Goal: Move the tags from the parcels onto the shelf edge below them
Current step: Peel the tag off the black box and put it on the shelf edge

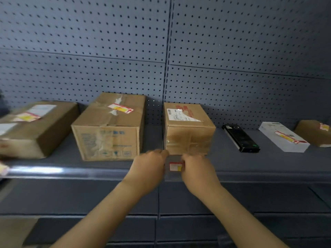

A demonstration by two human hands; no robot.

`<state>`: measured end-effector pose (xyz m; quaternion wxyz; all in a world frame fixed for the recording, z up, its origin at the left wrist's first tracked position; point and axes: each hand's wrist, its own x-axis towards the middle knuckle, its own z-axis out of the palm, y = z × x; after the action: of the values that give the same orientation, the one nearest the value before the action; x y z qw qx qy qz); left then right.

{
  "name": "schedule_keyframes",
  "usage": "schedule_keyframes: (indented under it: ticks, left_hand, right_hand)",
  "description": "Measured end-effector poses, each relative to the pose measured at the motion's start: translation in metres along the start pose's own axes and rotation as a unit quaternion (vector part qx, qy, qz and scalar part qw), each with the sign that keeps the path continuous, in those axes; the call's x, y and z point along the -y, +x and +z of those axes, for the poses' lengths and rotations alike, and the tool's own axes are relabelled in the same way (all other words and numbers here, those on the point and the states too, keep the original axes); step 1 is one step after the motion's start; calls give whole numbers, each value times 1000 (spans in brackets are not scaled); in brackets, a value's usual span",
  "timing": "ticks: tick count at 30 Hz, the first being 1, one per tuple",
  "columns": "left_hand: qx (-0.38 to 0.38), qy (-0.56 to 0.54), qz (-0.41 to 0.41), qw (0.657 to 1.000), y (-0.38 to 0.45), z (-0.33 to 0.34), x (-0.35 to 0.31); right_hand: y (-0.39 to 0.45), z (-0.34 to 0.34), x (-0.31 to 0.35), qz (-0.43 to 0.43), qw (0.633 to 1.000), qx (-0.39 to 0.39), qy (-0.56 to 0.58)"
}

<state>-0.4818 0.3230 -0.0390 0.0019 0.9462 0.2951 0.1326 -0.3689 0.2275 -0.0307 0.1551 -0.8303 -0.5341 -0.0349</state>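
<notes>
Backdrop: grey pegboard [107, 51] filling upper frame, parcels sitting along shelf.
Tag: red/yellow tag [176, 166] lying on shelf edge [89, 173], frame centre, below small parcel [188, 129].
L hand [149, 167]: fingers curling at tag's left side.
R hand [196, 169]: pinching tag's right end.

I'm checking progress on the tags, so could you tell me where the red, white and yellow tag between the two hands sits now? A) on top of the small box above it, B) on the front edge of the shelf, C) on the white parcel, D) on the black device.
B: the tag sits on the shelf edge, between the left hand and the right hand, below the small box.
</notes>
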Motion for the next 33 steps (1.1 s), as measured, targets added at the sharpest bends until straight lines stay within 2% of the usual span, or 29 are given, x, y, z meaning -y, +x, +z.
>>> schedule_keyframes:
  ticks: [8,18,23,28,33]
  left_hand:
    - [-12,13,-69,997,-48,-16,92]
    - [-4,3,-33,999,-81,-13,188]
    - [50,20,-27,998,-89,-6,199]
    - [86,44,52,994,-81,14,190]
    - [101,32,50,993,-73,24,185]
  right_hand:
    - [3,28,98,-57,998,26,13]
    - [12,68,168,25,999,1,33]
    - [10,79,178,72,996,4,56]
    - [14,80,170,97,988,-3,122]
    - [19,78,164,98,980,-18,172]
